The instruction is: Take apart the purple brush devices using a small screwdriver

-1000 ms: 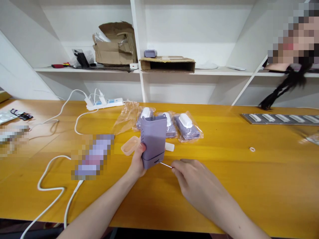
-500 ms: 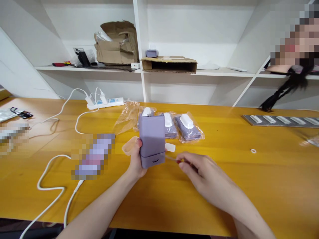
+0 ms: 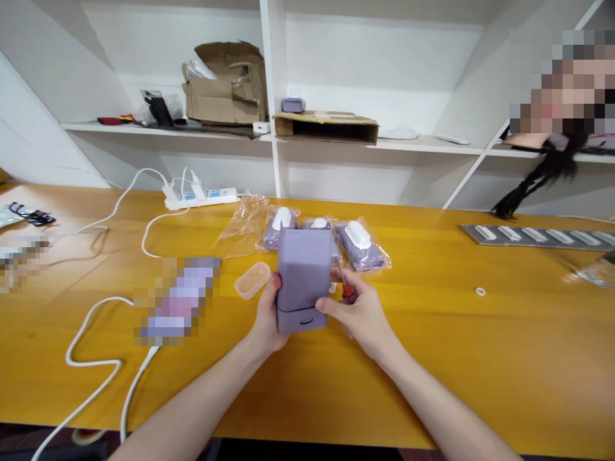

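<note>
My left hand (image 3: 267, 315) is closed around the left side of a lavender box-shaped device (image 3: 303, 272), held upright above the table. The device has a seam low on its front and a small dark curved slot below it. My right hand (image 3: 364, 315) grips the lower right edge, thumb on the front face. A thin tool with a red handle (image 3: 346, 292), apparently a small screwdriver, is tucked in the same hand; its fingers behind the device are partly hidden. Close to my left thumb lies a translucent peach tray (image 3: 252, 280). Behind the device are bagged lavender devices (image 3: 359, 246) with white tops.
A blurred-out phone (image 3: 180, 298) with a white cable lies at left. Farther back are a power strip (image 3: 202, 198) and a clear plastic bag (image 3: 243, 224). A white ring (image 3: 480, 291) and a metal strip (image 3: 535, 235) are at right. Shelves hold cardboard boxes (image 3: 225, 89).
My right hand has moved in from the right and now grips the device, with the red-handled tool turned upward in it. The device has shifted slightly right.
</note>
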The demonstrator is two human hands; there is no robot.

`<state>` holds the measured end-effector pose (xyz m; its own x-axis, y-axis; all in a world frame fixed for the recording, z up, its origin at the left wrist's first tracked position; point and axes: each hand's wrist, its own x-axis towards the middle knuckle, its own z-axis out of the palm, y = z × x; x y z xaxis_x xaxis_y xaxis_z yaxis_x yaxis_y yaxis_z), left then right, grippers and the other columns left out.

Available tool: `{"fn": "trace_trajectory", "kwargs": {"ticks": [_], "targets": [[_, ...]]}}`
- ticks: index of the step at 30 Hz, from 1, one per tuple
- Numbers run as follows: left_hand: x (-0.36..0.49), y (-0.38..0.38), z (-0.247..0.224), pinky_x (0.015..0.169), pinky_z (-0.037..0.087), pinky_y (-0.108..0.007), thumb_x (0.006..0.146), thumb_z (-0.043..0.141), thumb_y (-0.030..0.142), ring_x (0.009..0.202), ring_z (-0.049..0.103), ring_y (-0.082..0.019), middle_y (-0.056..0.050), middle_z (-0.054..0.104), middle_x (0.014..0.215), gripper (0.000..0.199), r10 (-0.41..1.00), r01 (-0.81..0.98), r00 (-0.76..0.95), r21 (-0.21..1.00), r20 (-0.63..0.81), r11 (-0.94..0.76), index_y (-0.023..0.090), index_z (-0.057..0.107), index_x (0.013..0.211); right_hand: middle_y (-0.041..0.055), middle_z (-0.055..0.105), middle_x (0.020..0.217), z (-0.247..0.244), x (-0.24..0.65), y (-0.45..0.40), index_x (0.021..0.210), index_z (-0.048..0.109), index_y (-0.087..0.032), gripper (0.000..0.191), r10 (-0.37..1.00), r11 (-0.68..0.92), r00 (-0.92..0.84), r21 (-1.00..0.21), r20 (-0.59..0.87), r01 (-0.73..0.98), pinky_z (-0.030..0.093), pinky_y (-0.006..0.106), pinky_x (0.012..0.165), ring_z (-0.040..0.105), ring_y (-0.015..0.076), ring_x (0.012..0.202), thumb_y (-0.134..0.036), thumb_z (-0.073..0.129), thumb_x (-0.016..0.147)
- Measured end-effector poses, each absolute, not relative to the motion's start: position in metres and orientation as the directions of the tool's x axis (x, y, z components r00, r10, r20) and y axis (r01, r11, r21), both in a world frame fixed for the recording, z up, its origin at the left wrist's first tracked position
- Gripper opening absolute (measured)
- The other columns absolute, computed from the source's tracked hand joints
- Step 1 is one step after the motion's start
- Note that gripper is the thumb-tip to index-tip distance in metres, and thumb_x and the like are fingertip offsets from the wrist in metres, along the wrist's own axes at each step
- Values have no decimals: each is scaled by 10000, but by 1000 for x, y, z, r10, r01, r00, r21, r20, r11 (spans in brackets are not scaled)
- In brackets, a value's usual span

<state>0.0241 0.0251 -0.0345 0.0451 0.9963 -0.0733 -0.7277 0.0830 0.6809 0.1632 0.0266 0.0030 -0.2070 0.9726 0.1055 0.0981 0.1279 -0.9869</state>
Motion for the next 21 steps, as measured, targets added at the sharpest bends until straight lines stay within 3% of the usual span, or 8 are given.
{"fn": "trace_trajectory", "kwargs": {"ticks": [4, 9, 11, 14, 16, 17, 19, 21], "targets": [[27, 23, -37, 804, 506, -410, 577, 638, 667, 896, 658, -311, -117, 730, 908, 654, 981, -709, 142, 678, -131, 193, 135, 690, 954, -7, 632, 855, 7, 170, 32, 959, 595, -192, 354, 954, 21, -299, -999, 30, -33, 187, 169, 254, 302, -9, 315, -328, 724, 658], [29, 21, -44, 853, 488, -434, 569, 661, 648, 912, 656, -316, -106, 735, 875, 621, 966, -708, 204, 658, -156, 256, 153, 696, 941, -93, 455, 520, 5, 172, 35, 902, 598, -172, 298, 938, -9, -346, -1000, -14, 17, 173, 165, 261, 244, 7, 293, -367, 697, 699], [29, 21, -44, 862, 484, -430, 574, 670, 632, 903, 660, -307, -94, 736, 884, 598, 965, -713, 209, 651, -155, 259, 157, 695, 938, -76, 465, 537, 4, 172, 36, 913, 604, -164, 303, 948, 45, -319, -997, 23, 64, 244, 174, 307, 311, 32, 348, -380, 675, 714], [27, 23, -41, 843, 494, -402, 607, 665, 602, 881, 668, -285, -76, 735, 911, 549, 981, -738, 159, 646, -114, 194, 165, 689, 938, -5, 567, 758, 6, 175, 33, 1012, 572, -176, 395, 965, 221, -192, -951, 180, 217, 407, 219, 495, 480, 97, 573, -348, 698, 679], [23, 25, -36, 792, 511, -400, 637, 621, 624, 837, 676, -286, -90, 733, 913, 568, 989, -744, 144, 654, -46, 139, 154, 683, 950, 9, 558, 842, 11, 180, 25, 1037, 516, -196, 381, 953, 302, -123, -886, 276, 353, 420, 246, 584, 500, 126, 680, -342, 663, 717], [21, 26, -34, 756, 520, -403, 649, 594, 641, 801, 681, -289, -100, 733, 897, 588, 991, -744, 130, 660, -14, 107, 145, 680, 953, -3, 537, 801, 15, 183, 19, 1004, 489, -203, 266, 941, 338, -131, -857, 312, 388, 403, 246, 582, 485, 122, 665, -347, 572, 797], [15, 29, -29, 685, 529, -412, 660, 555, 668, 726, 682, -294, -112, 731, 847, 630, 997, -736, 71, 676, 18, 40, 129, 669, 966, -36, 478, 684, 22, 187, 8, 855, 483, -212, 117, 908, 400, -314, -801, 278, 446, 364, 242, 572, 440, 107, 604, -303, 419, 891], [11, 32, -26, 644, 530, -416, 659, 546, 676, 680, 678, -294, -111, 725, 805, 652, 1000, -722, -2, 691, 16, -12, 118, 658, 979, -54, 428, 600, 24, 187, 2, 727, 467, -205, 174, 869, 429, -449, -768, 207, 476, 319, 236, 534, 394, 96, 545, -266, 420, 883]]}}
